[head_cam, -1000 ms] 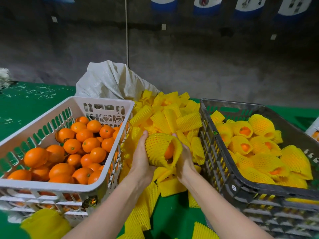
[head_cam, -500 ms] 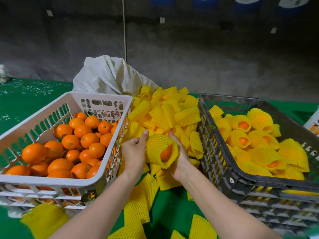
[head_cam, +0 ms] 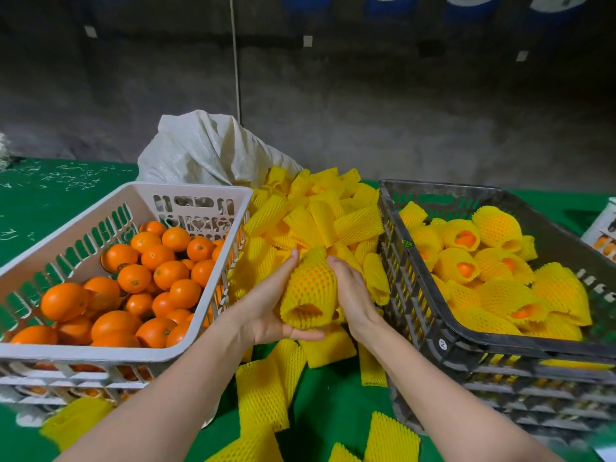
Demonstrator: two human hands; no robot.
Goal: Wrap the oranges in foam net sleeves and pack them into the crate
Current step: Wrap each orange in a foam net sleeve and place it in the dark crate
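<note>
Between the two crates I hold an orange inside a yellow foam net sleeve (head_cam: 310,291), its open end facing me. My left hand (head_cam: 271,305) cups it from the left and underneath, thumb curled below it. My right hand (head_cam: 351,296) grips its right side. A white crate (head_cam: 110,353) on the left holds several bare oranges (head_cam: 133,278). The black crate (head_cam: 443,331) on the right holds several sleeved oranges (head_cam: 456,265). A heap of empty yellow sleeves (head_cam: 316,215) lies behind my hands.
A white woven sack (head_cam: 206,148) stands behind the sleeve heap. Loose sleeves (head_cam: 263,395) lie on the green table cover (head_cam: 50,201) near my forearms. A printed box (head_cam: 603,228) shows at the right edge. A dark wall rises behind the table.
The sleeved orange has been turned in my hands: its open end faced up and right before, and faces down toward me now. My left thumb has moved under it.
</note>
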